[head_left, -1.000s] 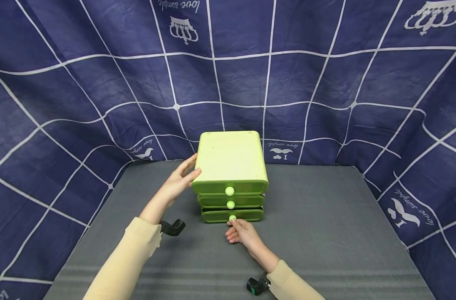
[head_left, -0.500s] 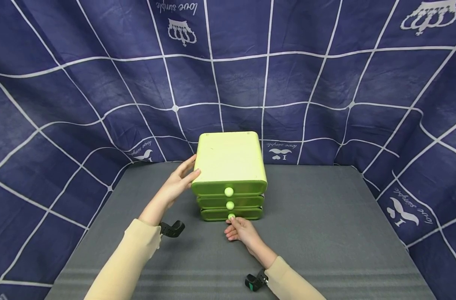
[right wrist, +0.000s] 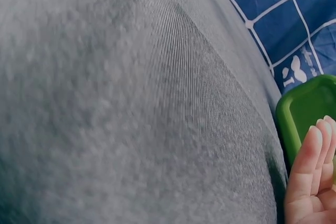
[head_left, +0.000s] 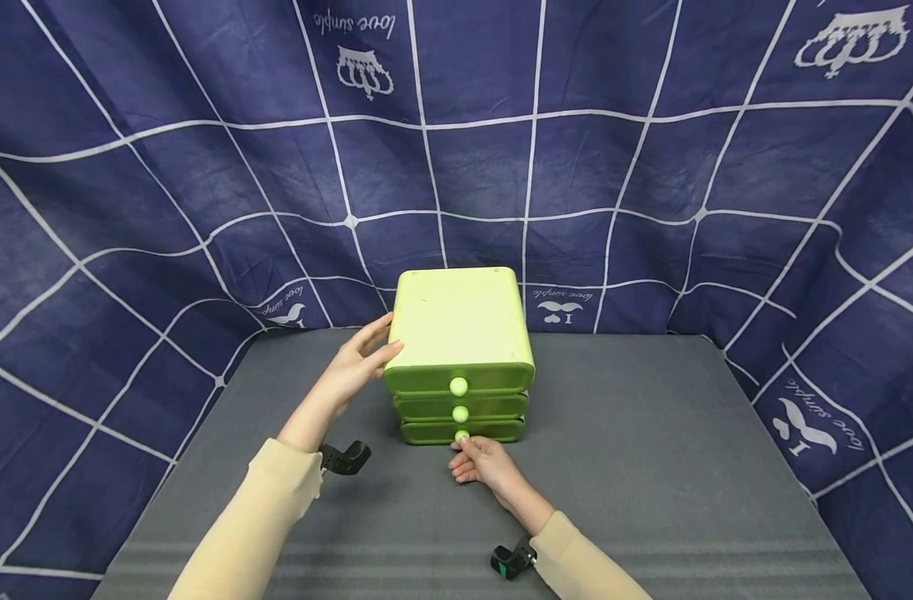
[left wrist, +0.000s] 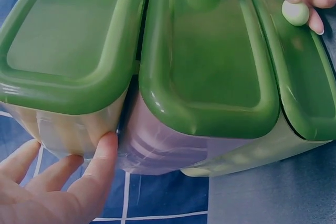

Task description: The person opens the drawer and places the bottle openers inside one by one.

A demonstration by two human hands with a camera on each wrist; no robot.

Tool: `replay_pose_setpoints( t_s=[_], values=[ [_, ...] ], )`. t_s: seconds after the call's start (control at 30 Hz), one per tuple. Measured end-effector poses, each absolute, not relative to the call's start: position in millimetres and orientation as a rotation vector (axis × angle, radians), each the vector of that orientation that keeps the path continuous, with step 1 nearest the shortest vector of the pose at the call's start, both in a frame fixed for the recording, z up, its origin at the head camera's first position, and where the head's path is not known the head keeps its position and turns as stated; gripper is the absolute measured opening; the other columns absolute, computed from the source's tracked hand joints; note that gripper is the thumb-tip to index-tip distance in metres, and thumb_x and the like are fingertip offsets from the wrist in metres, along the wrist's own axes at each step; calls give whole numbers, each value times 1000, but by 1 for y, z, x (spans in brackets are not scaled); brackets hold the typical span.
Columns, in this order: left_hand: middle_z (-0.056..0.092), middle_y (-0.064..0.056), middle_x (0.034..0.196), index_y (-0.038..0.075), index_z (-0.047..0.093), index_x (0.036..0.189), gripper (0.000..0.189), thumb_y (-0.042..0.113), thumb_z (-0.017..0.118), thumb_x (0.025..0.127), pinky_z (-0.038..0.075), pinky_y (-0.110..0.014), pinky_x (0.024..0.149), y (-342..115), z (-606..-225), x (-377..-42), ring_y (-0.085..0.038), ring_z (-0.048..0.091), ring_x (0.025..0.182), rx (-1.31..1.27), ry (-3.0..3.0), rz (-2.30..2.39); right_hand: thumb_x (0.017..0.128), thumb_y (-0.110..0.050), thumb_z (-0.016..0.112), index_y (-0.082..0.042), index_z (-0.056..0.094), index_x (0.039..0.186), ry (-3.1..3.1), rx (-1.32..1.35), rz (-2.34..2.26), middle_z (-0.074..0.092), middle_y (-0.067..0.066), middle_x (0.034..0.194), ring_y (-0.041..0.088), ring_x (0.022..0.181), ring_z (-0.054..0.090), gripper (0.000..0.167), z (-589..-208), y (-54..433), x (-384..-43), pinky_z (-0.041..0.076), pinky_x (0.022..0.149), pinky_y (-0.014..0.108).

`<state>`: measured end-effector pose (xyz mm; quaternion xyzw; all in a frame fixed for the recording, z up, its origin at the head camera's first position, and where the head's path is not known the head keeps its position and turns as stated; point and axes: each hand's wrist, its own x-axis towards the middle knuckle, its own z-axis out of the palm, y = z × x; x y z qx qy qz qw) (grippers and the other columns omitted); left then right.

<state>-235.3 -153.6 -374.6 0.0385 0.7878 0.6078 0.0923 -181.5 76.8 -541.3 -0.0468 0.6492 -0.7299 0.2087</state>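
A small chest of drawers [head_left: 460, 317] with a pale lime top and three stacked green drawer fronts stands on the grey surface. My left hand [head_left: 355, 362] rests against the left side of its top tier. In the left wrist view, the left fingers [left wrist: 94, 177] lie extended along that side. At the front, my right hand [head_left: 490, 467] pinches the round knob [left wrist: 295, 13] of the bottom drawer [head_left: 426, 432] between thumb and finger. The top drawer [head_left: 419, 379] and middle drawer [head_left: 426, 407] sit flush in their tiers. In the right wrist view, the right hand [right wrist: 312, 177] hides the knob.
Grey cloth [head_left: 636, 467] covers the table. A blue curtain with white grid lines [head_left: 576, 167] rises behind the chest and on both sides. Black wrist straps [head_left: 344, 457] hang under both forearms.
The bottom drawer has slid slightly inward, and the dark gap above its front has closed. My right hand moved in with it. My left hand stayed on the chest's side.
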Motion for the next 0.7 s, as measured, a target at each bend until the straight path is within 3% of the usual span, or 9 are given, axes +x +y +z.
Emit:
replay_pose_setpoints(
  t_s=[0.7],
  values=[
    [21,-10,164,26,22,158,71,35,60,99,34,-54,114,-154,-377,-236,-32,35,144,138,2304,1839,107,-27,44,17,51,127,1800,-90,-1975,63,-3,73,4,64,62,49,-536,81,-181,56,62,20]
  ],
)
